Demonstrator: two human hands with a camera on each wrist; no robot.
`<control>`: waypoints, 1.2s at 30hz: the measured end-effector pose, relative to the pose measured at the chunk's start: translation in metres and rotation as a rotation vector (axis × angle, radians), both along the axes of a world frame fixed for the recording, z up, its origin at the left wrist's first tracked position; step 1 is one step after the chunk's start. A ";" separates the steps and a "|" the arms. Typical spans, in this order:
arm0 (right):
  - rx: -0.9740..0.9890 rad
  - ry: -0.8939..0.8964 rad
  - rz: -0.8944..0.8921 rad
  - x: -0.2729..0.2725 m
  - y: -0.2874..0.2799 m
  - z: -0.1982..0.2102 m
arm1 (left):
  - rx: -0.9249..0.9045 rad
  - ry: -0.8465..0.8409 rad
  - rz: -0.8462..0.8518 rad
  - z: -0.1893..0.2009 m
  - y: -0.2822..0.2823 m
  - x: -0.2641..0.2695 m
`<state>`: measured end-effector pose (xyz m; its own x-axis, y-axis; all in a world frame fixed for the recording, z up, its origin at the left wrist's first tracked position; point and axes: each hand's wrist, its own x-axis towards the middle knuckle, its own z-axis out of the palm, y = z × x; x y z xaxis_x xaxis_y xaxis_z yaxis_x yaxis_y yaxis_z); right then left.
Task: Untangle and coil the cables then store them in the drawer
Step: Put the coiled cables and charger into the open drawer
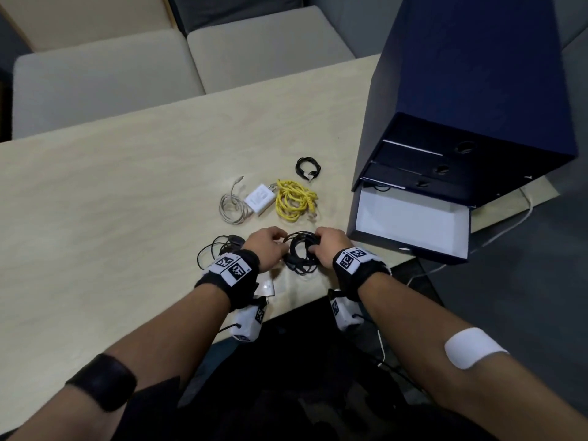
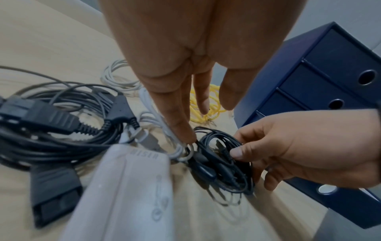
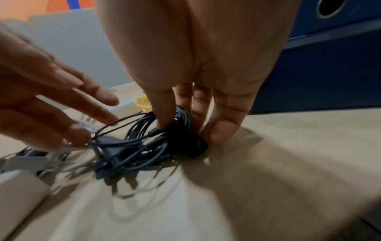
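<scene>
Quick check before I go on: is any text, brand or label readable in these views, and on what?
White adapter block: short embossed word near its top edge, too blurred to read; a faint symbol below it.
White charger: grey print on its face, too small to read.
Wrist bands: black-and-white square code patterns, no letters.
Drawer unit: no label visible.

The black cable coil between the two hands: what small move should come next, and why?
Probably lift the black coil with the right hand, which already grips it, and carry it to the open drawer. It looks wound, the drawer stands open beside it, and the left hand only touches its edge.
</scene>
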<state>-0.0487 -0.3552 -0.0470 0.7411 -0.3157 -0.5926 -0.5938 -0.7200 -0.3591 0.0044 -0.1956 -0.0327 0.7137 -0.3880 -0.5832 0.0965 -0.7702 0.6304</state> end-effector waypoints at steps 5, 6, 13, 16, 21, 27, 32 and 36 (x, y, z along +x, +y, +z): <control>0.093 -0.083 -0.136 -0.015 -0.011 0.001 | -0.036 -0.023 -0.016 -0.004 0.008 -0.001; 0.115 -0.115 -0.172 -0.018 -0.014 0.002 | -0.049 -0.031 -0.010 -0.003 0.008 0.000; 0.320 -0.358 -0.401 -0.037 -0.019 0.033 | -0.300 0.231 0.146 0.019 -0.012 -0.003; 0.359 -0.435 -0.464 -0.042 -0.026 0.050 | -0.538 0.433 0.253 0.034 -0.035 -0.008; 0.472 -0.481 -0.608 -0.052 -0.059 0.063 | -0.611 0.361 0.223 0.049 -0.081 -0.004; 0.637 -0.475 -0.734 -0.069 -0.114 0.061 | -0.502 0.253 0.135 0.047 -0.146 -0.008; 0.663 -0.431 -0.876 -0.071 -0.161 0.048 | -0.386 0.137 0.115 0.037 -0.200 -0.011; 0.572 -0.339 -0.915 -0.061 -0.195 0.028 | -0.327 0.233 0.141 0.029 -0.231 -0.009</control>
